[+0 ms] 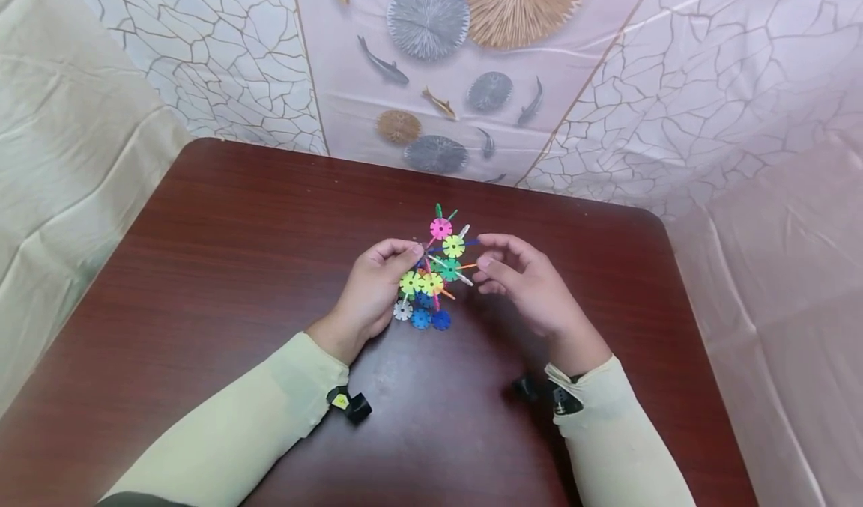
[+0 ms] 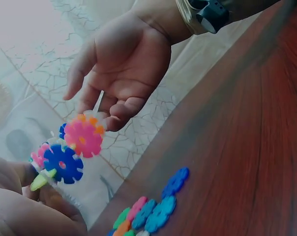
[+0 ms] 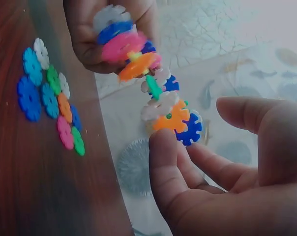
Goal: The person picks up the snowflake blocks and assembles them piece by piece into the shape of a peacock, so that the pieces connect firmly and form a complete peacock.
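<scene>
My left hand (image 1: 367, 286) pinches a cluster of interlocked, notched plastic discs above the table, its thumb and fingers at the cluster's left side. The cluster holds a pink disc (image 1: 441, 228) on top, a yellow one (image 1: 454, 246) and a green one (image 1: 449, 269). On the right side is my right hand (image 1: 533, 290), index finger extended, other fingers bent. In the right wrist view, the right thumb (image 3: 164, 152) overlaps the lower edge of an orange disc (image 3: 173, 118), near a blue disc (image 3: 190, 130); contact behind it is hidden.
Loose discs lie on the dark red-brown table (image 1: 270, 215) beneath the cluster, including a white one (image 1: 403, 310) and a blue one (image 1: 441, 320). The right wrist view shows several more, such as a blue disc (image 3: 29, 98). Patterned cloth (image 1: 236, 58) hangs behind the table.
</scene>
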The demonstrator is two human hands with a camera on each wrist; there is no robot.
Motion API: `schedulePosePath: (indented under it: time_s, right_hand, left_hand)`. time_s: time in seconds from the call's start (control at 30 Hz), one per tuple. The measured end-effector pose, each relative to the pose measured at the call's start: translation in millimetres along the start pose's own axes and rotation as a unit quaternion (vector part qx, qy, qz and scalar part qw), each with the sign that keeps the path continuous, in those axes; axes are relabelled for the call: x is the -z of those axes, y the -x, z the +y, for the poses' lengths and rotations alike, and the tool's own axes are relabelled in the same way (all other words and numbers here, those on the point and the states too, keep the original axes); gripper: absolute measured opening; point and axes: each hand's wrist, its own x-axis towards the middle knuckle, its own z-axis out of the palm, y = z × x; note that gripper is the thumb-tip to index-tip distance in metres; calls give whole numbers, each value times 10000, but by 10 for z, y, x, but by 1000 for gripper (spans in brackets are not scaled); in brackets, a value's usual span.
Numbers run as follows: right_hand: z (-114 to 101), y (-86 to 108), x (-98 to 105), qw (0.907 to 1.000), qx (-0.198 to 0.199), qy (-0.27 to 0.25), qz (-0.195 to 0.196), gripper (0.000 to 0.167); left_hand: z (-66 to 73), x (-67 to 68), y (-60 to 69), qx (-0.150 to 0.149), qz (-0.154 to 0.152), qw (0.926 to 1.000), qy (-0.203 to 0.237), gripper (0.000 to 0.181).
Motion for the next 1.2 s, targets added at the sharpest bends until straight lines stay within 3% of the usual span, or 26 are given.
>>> schedulePosePath:
  time_s: [0.13,0.37,0.53,0.73,1.2]
  right_hand:
    - [43,29,115,9998,-30,76,177,54]
    - [62,27,361,9991,-65,116,393,55]
    - [104,11,563,9982,-239,309,454,57]
    - [188,2,759,9955,-522,572,555,59]
    - [357,44,919,9899,-1048,897,332,61]
  left_hand:
    - [-19,-108,-43,265,-199,9992,-243,21]
    - [9,-300,-151,388,-507,9919,-1094,21]
    - [-1,-487,-282,806,-762,9890,-980,21]
    - [-63,-672,-397,1259,-829,9848,-863,21]
    - [-285,-862,-393,1929,-771,9723,-1074,20]
